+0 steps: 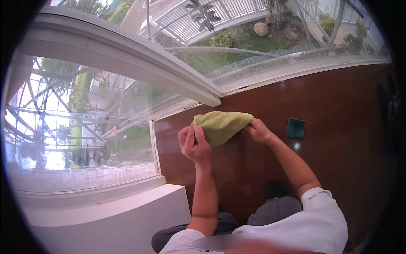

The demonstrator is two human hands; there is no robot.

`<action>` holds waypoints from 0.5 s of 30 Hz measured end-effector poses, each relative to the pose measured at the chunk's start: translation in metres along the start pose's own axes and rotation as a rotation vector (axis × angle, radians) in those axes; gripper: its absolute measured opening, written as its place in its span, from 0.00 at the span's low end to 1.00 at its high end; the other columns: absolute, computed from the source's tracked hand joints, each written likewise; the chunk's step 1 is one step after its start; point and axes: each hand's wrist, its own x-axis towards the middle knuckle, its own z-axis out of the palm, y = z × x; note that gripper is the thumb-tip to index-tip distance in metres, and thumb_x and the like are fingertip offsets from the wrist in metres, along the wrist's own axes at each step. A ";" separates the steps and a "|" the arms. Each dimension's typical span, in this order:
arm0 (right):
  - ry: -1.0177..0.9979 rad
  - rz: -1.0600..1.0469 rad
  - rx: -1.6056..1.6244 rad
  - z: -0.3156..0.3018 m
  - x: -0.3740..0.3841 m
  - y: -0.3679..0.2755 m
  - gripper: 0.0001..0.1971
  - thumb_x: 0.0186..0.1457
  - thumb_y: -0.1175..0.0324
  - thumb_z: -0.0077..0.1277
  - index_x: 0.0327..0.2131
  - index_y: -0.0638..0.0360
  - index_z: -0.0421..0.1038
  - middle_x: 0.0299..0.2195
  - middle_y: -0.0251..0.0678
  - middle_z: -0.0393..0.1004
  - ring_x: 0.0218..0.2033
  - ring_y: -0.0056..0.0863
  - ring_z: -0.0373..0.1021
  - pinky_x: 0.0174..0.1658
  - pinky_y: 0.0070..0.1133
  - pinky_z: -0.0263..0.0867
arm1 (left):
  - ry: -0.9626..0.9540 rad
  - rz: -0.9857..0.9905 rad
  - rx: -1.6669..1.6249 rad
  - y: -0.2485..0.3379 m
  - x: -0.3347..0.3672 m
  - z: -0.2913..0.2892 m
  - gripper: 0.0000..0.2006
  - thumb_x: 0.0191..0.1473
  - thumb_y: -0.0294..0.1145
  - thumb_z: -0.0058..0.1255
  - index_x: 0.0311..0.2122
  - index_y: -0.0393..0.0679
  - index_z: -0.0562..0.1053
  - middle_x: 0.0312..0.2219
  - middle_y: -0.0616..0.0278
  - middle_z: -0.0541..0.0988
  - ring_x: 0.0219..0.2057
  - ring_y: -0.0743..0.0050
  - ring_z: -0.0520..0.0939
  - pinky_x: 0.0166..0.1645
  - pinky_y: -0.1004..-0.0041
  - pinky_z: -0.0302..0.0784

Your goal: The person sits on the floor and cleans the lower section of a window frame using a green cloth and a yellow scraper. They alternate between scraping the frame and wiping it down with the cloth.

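A yellow-green cloth [220,127] is stretched between my two hands, held up over the brown floor near the window corner. My left hand [195,143] pinches its left end, fingers closed. At its right end my right hand [257,130] grips the other corner. The cloth sags in folds between them, and its lower edge hangs free. To the right of my right hand, apart from it, a dark teal scouring pad [296,127] lies flat on the floor.
Glossy brown floor [338,161] surrounds me. A white window frame [139,59] runs to a corner post ahead, with large glass panes [118,139] on the left and front. A white ledge [105,207] stands at the lower left. Outside are a garden and a white fence [211,19].
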 end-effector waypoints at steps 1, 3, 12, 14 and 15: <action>0.000 -0.045 0.115 -0.001 0.002 0.001 0.11 0.58 0.73 0.41 0.43 0.63 0.67 0.37 0.32 0.74 0.35 0.18 0.68 0.40 0.22 0.66 | -0.017 0.023 0.032 0.001 -0.001 -0.002 0.08 0.52 0.24 0.48 0.35 0.33 0.76 0.27 0.59 0.73 0.27 0.74 0.73 0.31 0.75 0.69; -0.072 -0.237 0.321 -0.005 0.001 0.003 0.14 0.58 0.74 0.42 0.48 0.63 0.65 0.46 0.31 0.69 0.47 0.20 0.65 0.51 0.22 0.61 | -0.117 -0.006 -0.071 0.005 -0.009 -0.011 0.08 0.53 0.26 0.48 0.34 0.34 0.76 0.24 0.60 0.73 0.25 0.75 0.72 0.30 0.76 0.68; -0.084 0.164 0.806 -0.014 0.026 0.022 0.16 0.58 0.70 0.43 0.50 0.57 0.63 0.44 0.34 0.71 0.40 0.22 0.71 0.37 0.20 0.70 | -0.372 -0.524 -0.119 -0.093 -0.093 0.035 0.10 0.56 0.32 0.44 0.32 0.38 0.76 0.22 0.61 0.72 0.23 0.71 0.73 0.30 0.73 0.69; 0.071 0.372 0.578 -0.013 0.043 0.026 0.13 0.55 0.66 0.45 0.42 0.58 0.70 0.38 0.40 0.75 0.39 0.30 0.73 0.35 0.27 0.70 | -0.331 -0.347 0.096 -0.128 -0.115 0.047 0.10 0.56 0.33 0.44 0.34 0.40 0.75 0.24 0.59 0.73 0.25 0.67 0.74 0.31 0.71 0.70; 0.150 0.389 0.219 -0.011 0.052 0.028 0.12 0.54 0.66 0.44 0.40 0.59 0.71 0.37 0.42 0.75 0.39 0.34 0.73 0.37 0.29 0.70 | -0.351 -0.298 0.165 -0.141 -0.127 0.050 0.09 0.55 0.33 0.44 0.36 0.42 0.75 0.26 0.59 0.73 0.26 0.65 0.74 0.32 0.70 0.71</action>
